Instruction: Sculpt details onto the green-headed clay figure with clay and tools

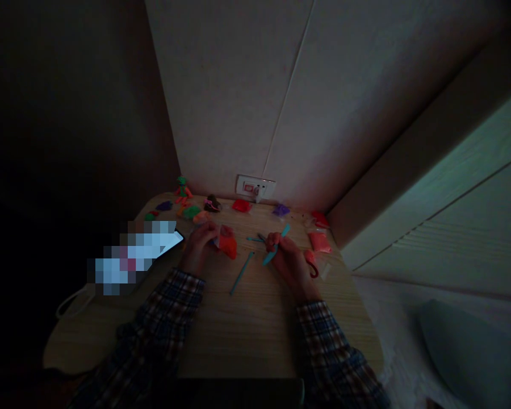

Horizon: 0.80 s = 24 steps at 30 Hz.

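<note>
My left hand (202,237) pinches the edge of a clear bag of orange-red modelling clay (228,246) above the table. In my right hand (293,262), the fingers are wrapped round a light-blue plastic modelling tool (285,230), which slants with its flat end down to the left. Between the hands a thin blue stick tool (241,275) lies on the wood. Another blue tool (254,239) rests just left of my right fingers, partly hidden by them.
A lit phone (170,241), partly blurred out, stands at the left of the table (247,335). Along the back are a green-and-orange clay figure (183,190), a red clay bag (241,205) and purple clay (281,210). Pink clay (321,242) and a red curved handle (312,266) lie right.
</note>
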Motion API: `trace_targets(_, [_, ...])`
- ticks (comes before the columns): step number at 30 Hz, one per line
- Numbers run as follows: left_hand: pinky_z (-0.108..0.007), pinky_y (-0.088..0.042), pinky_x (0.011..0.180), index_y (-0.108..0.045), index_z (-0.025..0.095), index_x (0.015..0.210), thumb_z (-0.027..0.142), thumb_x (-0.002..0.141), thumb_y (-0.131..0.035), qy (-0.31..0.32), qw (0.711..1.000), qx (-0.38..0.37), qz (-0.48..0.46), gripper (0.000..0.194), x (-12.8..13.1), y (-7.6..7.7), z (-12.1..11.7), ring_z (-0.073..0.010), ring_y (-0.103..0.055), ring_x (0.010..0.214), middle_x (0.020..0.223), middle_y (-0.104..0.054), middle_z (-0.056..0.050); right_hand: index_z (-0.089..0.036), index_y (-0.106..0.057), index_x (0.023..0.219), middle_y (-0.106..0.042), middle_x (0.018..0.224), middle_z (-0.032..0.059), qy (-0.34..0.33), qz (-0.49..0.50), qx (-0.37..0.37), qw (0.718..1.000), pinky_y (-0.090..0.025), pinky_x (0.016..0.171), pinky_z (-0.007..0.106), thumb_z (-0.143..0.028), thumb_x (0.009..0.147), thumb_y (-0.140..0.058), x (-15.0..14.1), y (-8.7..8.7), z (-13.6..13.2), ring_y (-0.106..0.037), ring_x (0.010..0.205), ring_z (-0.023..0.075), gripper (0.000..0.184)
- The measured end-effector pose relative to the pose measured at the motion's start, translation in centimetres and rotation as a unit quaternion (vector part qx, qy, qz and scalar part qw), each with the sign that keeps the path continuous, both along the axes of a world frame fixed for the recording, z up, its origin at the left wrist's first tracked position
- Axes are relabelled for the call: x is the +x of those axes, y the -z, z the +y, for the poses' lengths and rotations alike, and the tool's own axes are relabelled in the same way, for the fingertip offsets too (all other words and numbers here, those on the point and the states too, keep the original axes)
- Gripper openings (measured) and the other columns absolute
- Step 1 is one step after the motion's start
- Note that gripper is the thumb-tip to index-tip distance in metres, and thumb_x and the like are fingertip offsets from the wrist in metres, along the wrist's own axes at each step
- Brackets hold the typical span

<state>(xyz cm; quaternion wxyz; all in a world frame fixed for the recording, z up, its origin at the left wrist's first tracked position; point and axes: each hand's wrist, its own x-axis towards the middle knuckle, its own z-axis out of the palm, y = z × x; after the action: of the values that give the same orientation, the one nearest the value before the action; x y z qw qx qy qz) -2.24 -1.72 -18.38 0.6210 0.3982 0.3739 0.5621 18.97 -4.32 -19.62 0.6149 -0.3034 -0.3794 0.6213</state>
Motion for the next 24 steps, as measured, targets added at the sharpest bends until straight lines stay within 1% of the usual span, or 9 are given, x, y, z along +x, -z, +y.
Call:
trace_targets(3, [-0.020, -0.037, 0.039, -0.058, 0.017, 0.069, 0.030, 0.069, -0.065, 0.006, 1.000, 0.002, 0.003, 0.015, -0.10, 0.19, 0.04, -0.0221, -0.068, 0.077, 0.087, -0.073, -0.010, -0.023, -0.064, 0.066, -0.049, 0.071, 0.0009, 0.001, -0.010, -0.004, 1.000, -0.043, 0.077, 0.034, -0.034, 0.075, -0.065, -0.07, -0.03, -0.08, -0.043, 0.069, 0.0175, 0.014])
trace_targets(7, [-0.019, -0.039, 0.040, -0.059, 0.016, 0.068, 0.030, 0.069, -0.065, 0.009, 1.000, 0.010, 0.006, 0.015, -0.10, 0.12, -0.01, -0.0225, -0.068, 0.080, 0.086, -0.073, -0.009, -0.022, -0.065, 0.067, -0.048, 0.070, 0.0003, -0.005, -0.010, 0.005, 1.000, -0.042, 0.083, 0.036, -0.034, 0.077, -0.064, -0.11, 0.02, -0.10, -0.044, 0.069, 0.0170, 0.016])
trace_targets(10, [-0.019, -0.038, 0.039, -0.058, 0.016, 0.067, 0.029, 0.068, -0.065, 0.001, 1.000, 0.009, 0.010, 0.015, -0.01, -0.03, -0.10, -0.0198, -0.067, 0.073, 0.082, -0.073, -0.008, -0.023, -0.066, 0.067, -0.050, 0.069, 0.0001, -0.012, -0.007, 0.006, 1.000, -0.042, 0.082, 0.035, -0.033, 0.077, -0.065, -0.13, 0.06, -0.12, -0.045, 0.068, 0.0170, 0.015])
trace_targets(13, [-0.018, -0.034, 0.035, -0.056, 0.017, 0.067, 0.029, 0.066, -0.066, -0.005, 1.000, -0.002, 0.009, 0.015, 0.04, -0.06, -0.12, -0.0172, -0.065, 0.064, 0.080, -0.073, -0.007, -0.022, -0.067, 0.068, -0.051, 0.070, -0.0001, -0.014, -0.011, 0.007, 1.000, -0.042, 0.078, 0.033, -0.033, 0.078, -0.064, -0.14, 0.04, -0.16, -0.045, 0.068, 0.0167, 0.015])
trace_targets(16, [-0.018, -0.032, 0.033, -0.055, 0.017, 0.068, 0.028, 0.066, -0.066, -0.005, 1.000, -0.011, 0.003, 0.016, 0.04, 0.00, -0.12, -0.0176, -0.066, 0.063, 0.082, -0.073, -0.007, -0.023, -0.069, 0.071, -0.053, 0.071, 0.0002, -0.005, -0.035, 0.008, 0.999, -0.041, 0.077, 0.033, -0.036, 0.079, -0.064, -0.21, -0.02, -0.18, -0.047, 0.070, 0.0173, 0.016])
trace_targets(19, [-0.018, -0.033, 0.034, -0.055, 0.017, 0.069, 0.029, 0.067, -0.066, 0.002, 1.000, -0.010, 0.003, 0.016, 0.08, 0.02, -0.19, -0.0185, -0.068, 0.066, 0.085, -0.074, -0.008, -0.023, -0.069, 0.074, -0.058, 0.074, 0.0012, 0.010, -0.060, 0.007, 0.998, -0.041, 0.083, 0.034, -0.040, 0.081, -0.063, -0.32, 0.06, -0.18, -0.052, 0.077, 0.0195, 0.019])
trace_targets(22, [-0.017, -0.034, 0.034, -0.055, 0.017, 0.068, 0.029, 0.067, -0.066, 0.012, 1.000, -0.009, 0.001, 0.017, 0.16, -0.04, -0.32, -0.0194, -0.069, 0.069, 0.087, -0.074, -0.009, -0.024, -0.070, 0.080, -0.062, 0.081, 0.0018, 0.028, -0.115, 0.010, 0.993, -0.040, 0.089, 0.033, -0.045, 0.085, -0.058, -0.29, 0.35, -0.22, -0.055, 0.087, 0.0202, 0.025])
trace_targets(24, [-0.017, -0.037, 0.034, -0.055, 0.017, 0.069, 0.029, 0.067, -0.066, 0.019, 1.000, -0.011, -0.001, 0.017, 0.22, -0.10, -0.40, -0.0204, -0.070, 0.071, 0.090, -0.073, -0.009, -0.026, -0.071, 0.083, -0.063, 0.083, 0.0011, 0.038, -0.149, 0.008, 0.988, -0.040, 0.088, 0.032, -0.047, 0.087, -0.055, -0.21, 0.56, -0.28, -0.055, 0.089, 0.0194, 0.027])
